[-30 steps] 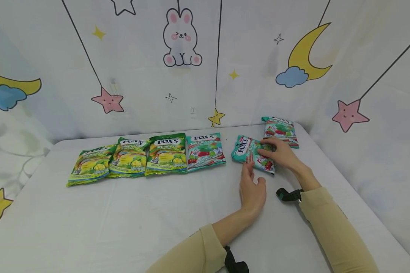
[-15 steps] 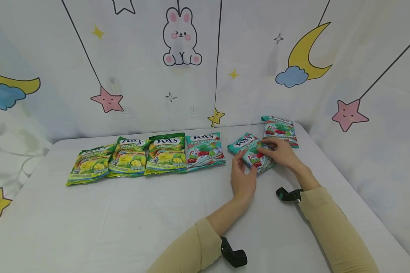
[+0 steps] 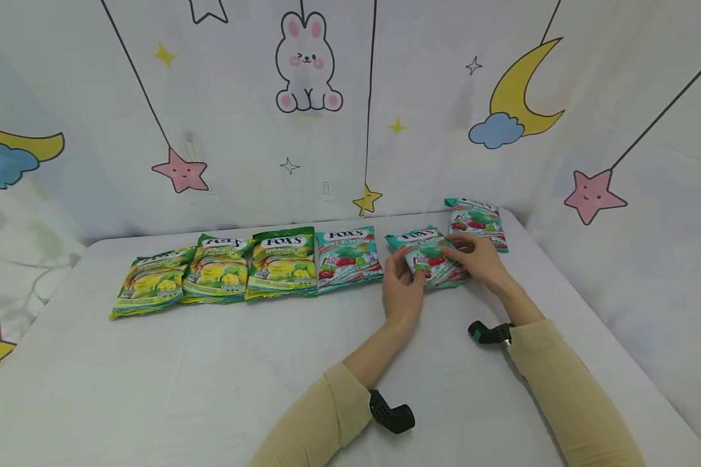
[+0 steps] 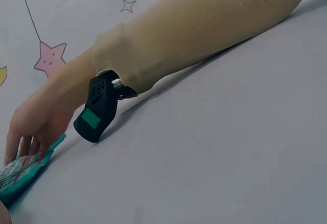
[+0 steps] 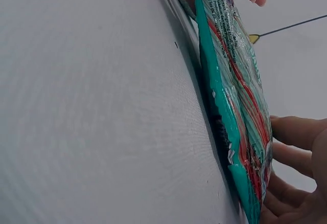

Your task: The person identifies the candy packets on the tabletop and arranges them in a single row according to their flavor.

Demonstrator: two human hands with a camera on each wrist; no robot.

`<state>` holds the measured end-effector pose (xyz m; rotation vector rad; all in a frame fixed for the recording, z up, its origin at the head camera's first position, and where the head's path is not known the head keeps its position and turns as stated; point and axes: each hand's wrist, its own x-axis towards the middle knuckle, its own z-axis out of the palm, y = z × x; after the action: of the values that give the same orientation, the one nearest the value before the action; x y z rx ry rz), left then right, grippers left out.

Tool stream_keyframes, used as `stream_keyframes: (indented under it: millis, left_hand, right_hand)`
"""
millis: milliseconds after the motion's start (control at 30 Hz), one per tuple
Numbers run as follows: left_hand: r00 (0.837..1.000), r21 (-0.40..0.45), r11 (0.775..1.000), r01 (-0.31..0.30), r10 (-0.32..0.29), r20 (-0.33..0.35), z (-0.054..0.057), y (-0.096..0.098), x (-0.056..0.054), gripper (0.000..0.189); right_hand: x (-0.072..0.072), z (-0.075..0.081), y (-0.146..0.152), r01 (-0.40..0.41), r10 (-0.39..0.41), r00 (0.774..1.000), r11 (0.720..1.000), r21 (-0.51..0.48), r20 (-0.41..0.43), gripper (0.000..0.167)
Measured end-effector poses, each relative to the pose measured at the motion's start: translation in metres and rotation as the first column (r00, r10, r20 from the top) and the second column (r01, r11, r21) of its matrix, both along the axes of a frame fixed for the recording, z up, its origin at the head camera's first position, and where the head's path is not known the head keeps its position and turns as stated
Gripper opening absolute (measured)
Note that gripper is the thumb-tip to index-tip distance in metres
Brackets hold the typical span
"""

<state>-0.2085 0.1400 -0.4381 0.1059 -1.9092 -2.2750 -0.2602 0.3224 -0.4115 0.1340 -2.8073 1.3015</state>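
In the head view, both hands are at a teal FOX'S Mint Blossom candy bag [image 3: 429, 256] that lies face up. My left hand [image 3: 403, 292] holds its lower left side, fingers along the left edge and thumb near the bottom edge. The right hand [image 3: 480, 259] grips the bag's right side with thumb and fingers. From the right wrist, the candy bag [image 5: 237, 101] appears edge-on, the right hand [image 5: 296, 170] at its side. In the left wrist view the right hand [image 4: 43, 116] reaches down to the candy bag [image 4: 23, 175]; little of the left hand shows.
To the left, another mint candy bag [image 3: 348, 257] touches a row of yellow-green Springtea bags [image 3: 283, 263]. One more mint bag [image 3: 478, 224] lies behind the right hand, near the far right corner of the white table [image 3: 222, 383]. A printed curtain [image 3: 233, 117] hangs behind.
The held candy bag has turned from a slant to nearly straight, lettering at the far edge. My left hand has moved left and away from me; the right hand has barely moved.
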Motion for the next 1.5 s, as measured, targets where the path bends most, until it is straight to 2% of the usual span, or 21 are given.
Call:
stream_keyframes:
  millis: [200, 367, 733, 1033, 1267, 1500]
  left_hand:
    - [0.999, 0.02, 1.0, 0.009, -0.008, -0.043, 0.002, -0.004, -0.003, 0.046]
    - [0.997, 0.004, 1.0, 0.023, -0.022, -0.078, 0.003, -0.008, -0.005, 0.043]
    - [0.999, -0.002, 1.0, 0.013, -0.013, -0.052, 0.005, -0.017, -0.016, 0.042]
    - [0.997, 0.042, 0.997, -0.058, 0.061, -0.055, 0.008, -0.022, -0.021, 0.046]
    - [0.996, 0.011, 0.996, -0.089, 0.09, -0.016, 0.007, -0.023, -0.02, 0.05]
    - [0.994, 0.014, 0.995, -0.1, 0.1, -0.044, 0.003, -0.023, -0.023, 0.05]
  right_hand:
    - [-0.002, -0.003, -0.002, 0.038, -0.037, 0.999, 0.998, -0.054, 0.021, 0.052]
    - [-0.003, -0.006, -0.004, 0.059, -0.058, 0.998, 0.995, -0.085, 0.021, 0.048]
    - [-0.002, -0.01, -0.011, 0.079, -0.07, 0.996, 0.983, -0.165, 0.06, 0.047]
    - [-0.002, -0.014, -0.018, 0.059, -0.047, 0.997, 0.973, -0.221, 0.056, 0.047]
    - [-0.001, -0.014, -0.022, 0.041, -0.036, 0.999, 0.969, -0.243, 0.022, 0.048]
    - [-0.001, -0.014, -0.024, 0.053, -0.041, 0.998, 0.957, -0.287, 0.047, 0.049]
